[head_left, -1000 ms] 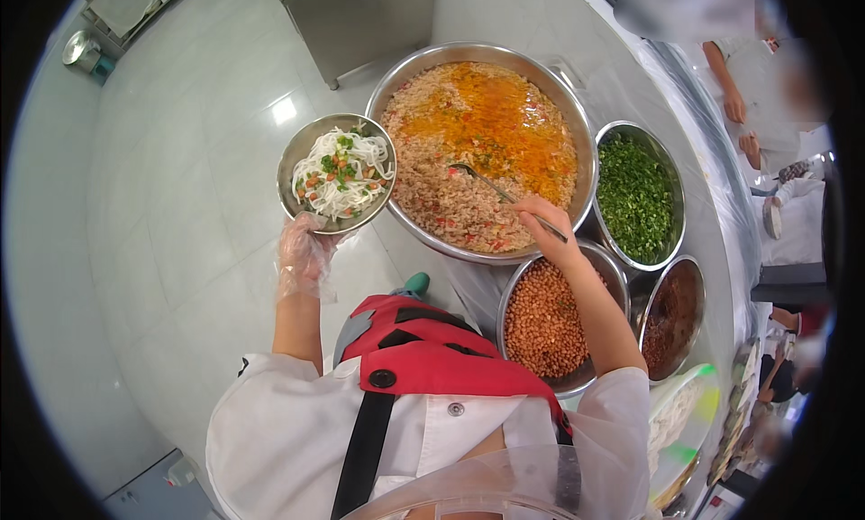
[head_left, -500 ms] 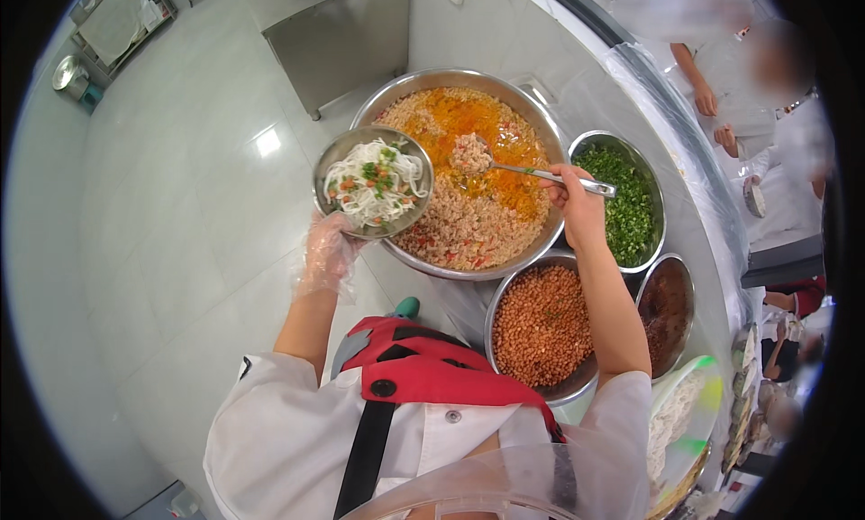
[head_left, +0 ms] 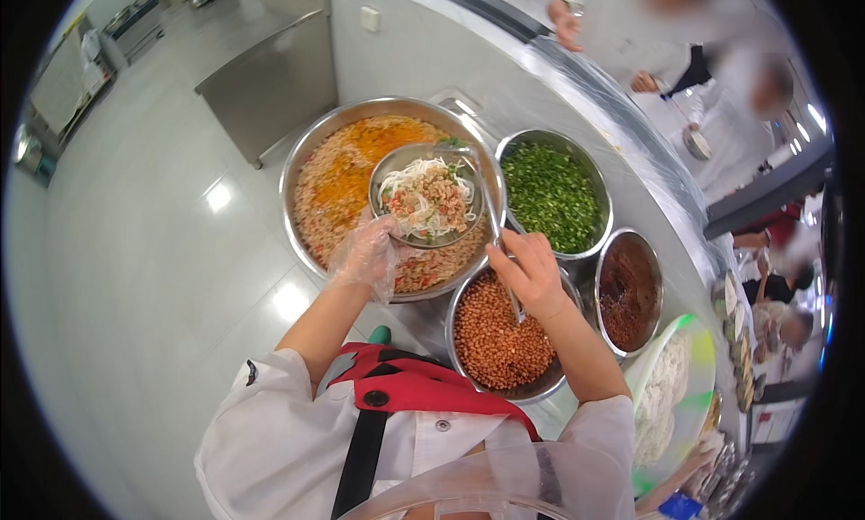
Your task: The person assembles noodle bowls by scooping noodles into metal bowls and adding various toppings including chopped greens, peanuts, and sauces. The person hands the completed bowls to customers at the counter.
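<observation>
now minced topping [head_left: 441, 198] has been dropped on the white noodles [head_left: 422, 170], so a spoonful is delivered; the steel bowl [head_left: 385, 170], shifted right over the big basin [head_left: 289, 236] mid-frame, is clasped by the gloved left hand [head_left: 367, 250]. spoon [head_left: 494, 215] is pinched in the right hand [head_left: 532, 270], grip closed, right of centre.

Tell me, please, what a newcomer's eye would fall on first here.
Probably the large steel basin of orange-topped food, left of centre. Over it, the gloved left hand holds a bowl of white noodles, and the right hand a spoon at that bowl's right side. Bright green chopped greens, in a smaller bowl just right of the basin, would likely stand out too.
</observation>
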`<act>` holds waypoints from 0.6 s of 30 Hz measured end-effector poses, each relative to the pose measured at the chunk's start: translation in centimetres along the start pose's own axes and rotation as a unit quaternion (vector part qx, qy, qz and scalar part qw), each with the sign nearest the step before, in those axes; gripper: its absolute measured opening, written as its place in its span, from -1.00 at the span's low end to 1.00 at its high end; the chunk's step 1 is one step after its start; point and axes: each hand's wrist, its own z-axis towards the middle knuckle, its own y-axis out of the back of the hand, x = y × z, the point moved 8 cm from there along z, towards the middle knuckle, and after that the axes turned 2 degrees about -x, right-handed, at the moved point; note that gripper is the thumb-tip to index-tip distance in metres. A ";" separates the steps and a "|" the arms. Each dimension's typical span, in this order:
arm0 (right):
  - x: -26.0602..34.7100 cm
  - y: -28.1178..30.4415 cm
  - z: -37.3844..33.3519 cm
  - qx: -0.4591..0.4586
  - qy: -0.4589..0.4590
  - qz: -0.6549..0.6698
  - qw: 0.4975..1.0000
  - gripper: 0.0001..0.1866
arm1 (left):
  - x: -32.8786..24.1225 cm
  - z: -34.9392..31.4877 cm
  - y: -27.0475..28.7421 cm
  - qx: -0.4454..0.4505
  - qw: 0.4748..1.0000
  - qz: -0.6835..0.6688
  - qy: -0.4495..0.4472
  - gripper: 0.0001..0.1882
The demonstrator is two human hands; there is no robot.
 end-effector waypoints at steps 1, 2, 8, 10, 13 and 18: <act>-0.8 1.0 -0.8 -0.015 -0.028 -0.004 0.999 -0.68 | 0.8 0.4 -0.7 0.006 1.000 0.017 0.020 -0.45; -1.6 2.1 -1.4 -0.034 -0.053 -0.010 0.998 -0.70 | 1.1 1.1 -1.3 0.015 0.999 0.036 0.036 -0.48; -9.2 7.9 -14.5 -0.344 -0.557 0.257 0.711 -0.80 | 1.6 7.5 -10.4 0.098 0.984 0.117 0.090 -0.61; -10.0 8.8 -20.3 -0.406 -0.580 0.299 0.640 -0.79 | 1.6 12.6 -13.7 0.091 0.980 0.127 0.124 -0.62; -8.2 9.4 -26.6 -0.455 -0.614 0.316 0.563 -0.80 | 1.7 19.4 -19.8 0.124 0.985 0.041 0.116 -0.61; -3.8 11.1 -35.7 -0.523 -0.666 0.239 0.475 -0.82 | 1.4 27.7 -25.1 0.119 0.982 0.114 0.087 -0.56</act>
